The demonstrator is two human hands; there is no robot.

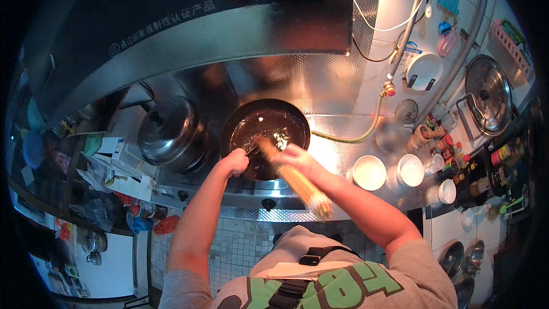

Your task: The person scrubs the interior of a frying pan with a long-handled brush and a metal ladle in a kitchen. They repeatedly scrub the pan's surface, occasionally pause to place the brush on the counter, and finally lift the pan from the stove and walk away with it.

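Observation:
A dark wok (266, 107) with liquid in it sits on the stove in front of me. My right hand (296, 159) is closed round a bamboo wok brush (300, 184), a long bundle of thin strips, tilted with its far end down in the wok and its near end over the counter's front edge. At the wok's near left rim, my left hand (235, 162) is closed on the wok's handle or rim; the fingers hide the exact grip.
Left of the wok stands a lidded steel pot (167, 137). White bowls (369, 173) and several bottles (502, 154) are on the right. A range hood (257, 30) overhangs the stove. A gas hose (356, 140) runs behind the counter's right part.

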